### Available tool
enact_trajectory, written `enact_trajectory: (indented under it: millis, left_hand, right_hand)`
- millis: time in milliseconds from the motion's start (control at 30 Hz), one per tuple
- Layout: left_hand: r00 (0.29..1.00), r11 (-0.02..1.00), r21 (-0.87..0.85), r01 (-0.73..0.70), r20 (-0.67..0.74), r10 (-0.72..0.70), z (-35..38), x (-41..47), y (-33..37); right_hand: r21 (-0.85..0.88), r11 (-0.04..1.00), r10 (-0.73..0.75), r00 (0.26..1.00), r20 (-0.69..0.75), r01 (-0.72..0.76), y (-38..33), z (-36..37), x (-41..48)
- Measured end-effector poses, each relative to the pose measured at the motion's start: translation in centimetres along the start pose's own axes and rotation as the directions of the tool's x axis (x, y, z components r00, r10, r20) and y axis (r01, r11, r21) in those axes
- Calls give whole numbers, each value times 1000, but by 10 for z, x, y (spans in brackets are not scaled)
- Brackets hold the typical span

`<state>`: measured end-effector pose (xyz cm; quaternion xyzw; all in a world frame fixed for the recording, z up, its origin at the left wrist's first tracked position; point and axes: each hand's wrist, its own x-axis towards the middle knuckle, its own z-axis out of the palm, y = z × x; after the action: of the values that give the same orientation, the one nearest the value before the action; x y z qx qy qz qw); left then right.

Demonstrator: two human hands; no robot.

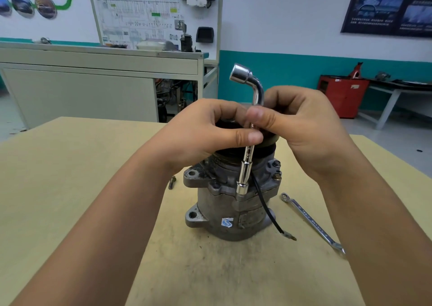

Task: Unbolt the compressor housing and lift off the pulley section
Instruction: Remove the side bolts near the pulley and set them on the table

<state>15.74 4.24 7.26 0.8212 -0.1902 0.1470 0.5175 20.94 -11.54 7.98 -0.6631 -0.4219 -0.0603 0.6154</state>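
L-shaped socket wrench: chromed metal, mirror-glossy, smooth. Compressor housing: cast metal, dull grey, matt, rough-grained, with dark grime around the flanges. Pulley section: black and matt, possibly painted metal, mostly covered so hard to tell. Sticker on the housing: blue-white, slight sheen, wrinkled edges. Wire: black plastic insulation, smooth and semi-gloss, ending in a brassy metal terminal. Combination wrench: bright steel, satin to polished. Loose bolt: dull, darkened metal with a threaded shank. Tabletop: tan wood-like board, matt, smooth, with grey dirt smudges near the housing.
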Motion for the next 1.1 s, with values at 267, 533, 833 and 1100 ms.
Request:
enact_trajectory:
  millis: [267,533,833,1100]
  left_hand:
    - [998,999,-26,-23,62,24,-2,-2,2]
    - [999,998,-57,-10,49,13,-1,1,-4]
    - [1000,1000,-24,10,-21,-11,1,0,0]
    - [998,995,-96,-26,55,32,-3,0,-3]
  right_hand:
    - [26,1000,-14,999,34,13,3,-3,1]
    - [39,999,-28,986,161,22,1,-4,-1]
    - [53,999,7,998,70,-11,3,-1,0]
    - [24,1000,-19,996,87,17,1,-3,-2]
